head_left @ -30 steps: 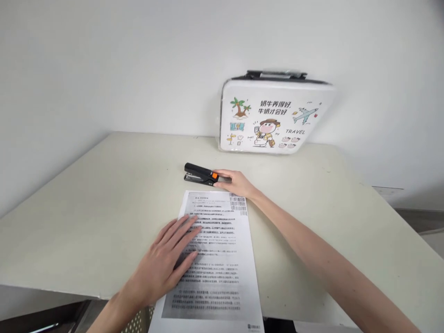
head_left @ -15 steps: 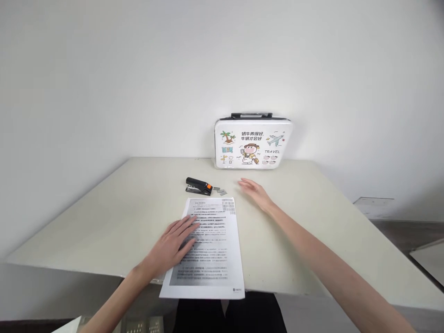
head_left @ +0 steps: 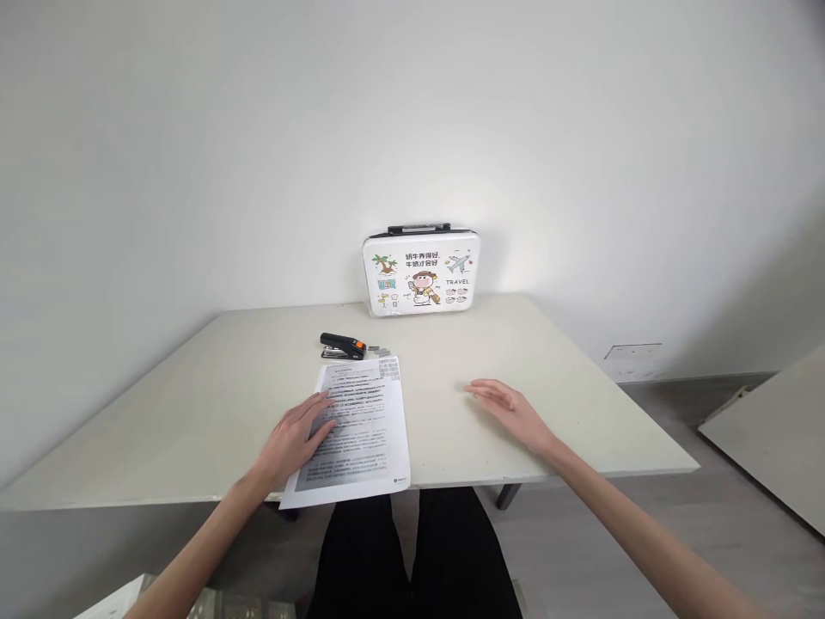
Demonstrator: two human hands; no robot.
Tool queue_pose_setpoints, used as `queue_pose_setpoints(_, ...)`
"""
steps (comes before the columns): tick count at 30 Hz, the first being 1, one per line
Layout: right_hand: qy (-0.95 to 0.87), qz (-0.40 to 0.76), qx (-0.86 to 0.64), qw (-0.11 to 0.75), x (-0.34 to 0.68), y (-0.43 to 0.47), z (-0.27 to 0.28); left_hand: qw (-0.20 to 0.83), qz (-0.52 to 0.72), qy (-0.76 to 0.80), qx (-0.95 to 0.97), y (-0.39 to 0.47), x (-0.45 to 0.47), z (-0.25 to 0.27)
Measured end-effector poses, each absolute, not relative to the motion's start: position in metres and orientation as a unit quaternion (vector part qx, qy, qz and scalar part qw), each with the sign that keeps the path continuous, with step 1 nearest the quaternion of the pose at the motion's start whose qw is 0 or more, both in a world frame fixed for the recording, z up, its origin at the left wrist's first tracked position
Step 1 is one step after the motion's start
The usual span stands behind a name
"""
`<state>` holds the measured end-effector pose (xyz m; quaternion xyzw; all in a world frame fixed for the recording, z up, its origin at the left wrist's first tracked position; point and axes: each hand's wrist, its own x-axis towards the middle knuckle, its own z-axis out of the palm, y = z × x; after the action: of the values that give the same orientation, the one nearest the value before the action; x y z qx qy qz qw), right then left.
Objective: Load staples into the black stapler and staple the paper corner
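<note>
A printed paper sheet [head_left: 356, 424] lies on the pale table [head_left: 225, 378], its near end hanging slightly over the front edge. My left hand [head_left: 293, 438] rests flat on the sheet's left side, fingers spread. My right hand [head_left: 512, 411] hovers just over the table to the right of the sheet, fingers apart and holding nothing. A black stapler with an orange tab [head_left: 343, 346] sits beyond the top of the sheet, with a small strip of staples [head_left: 383, 351] beside its right end.
A white case with cartoon travel print and a black handle [head_left: 420, 272] stands at the table's back edge against the wall. Another pale tabletop [head_left: 773, 438] shows at the far right. My dark-trousered legs [head_left: 412, 550] are under the table's front edge.
My right hand has let go of the stapler and drawn back to the right and toward me. The view has pulled back from the table. My left hand stays on the sheet.
</note>
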<state>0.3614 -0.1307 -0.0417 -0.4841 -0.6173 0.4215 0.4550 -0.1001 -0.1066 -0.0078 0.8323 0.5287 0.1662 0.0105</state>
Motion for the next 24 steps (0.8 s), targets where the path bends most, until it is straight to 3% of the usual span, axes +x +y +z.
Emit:
queue_pose_setpoints(9, -0.617, 0.399, -0.523, 0.432, 0.362, -0.158, -0.032, 0.024, 0.174, 0.555, 0.813, -0.079, -0.091, 0.015)
queue_pose_setpoints(14, -0.625, 0.396, -0.517, 0.431, 0.362, -0.155, -0.035, 0.086, 0.146, 0.579, 0.798, -0.065, -0.103, 0.0)
queue_pose_setpoints(24, -0.618, 0.4, -0.519, 0.435, 0.363, -0.156, -0.035, 0.068, 0.165, 0.595, 0.784, -0.066, -0.11, -0.011)
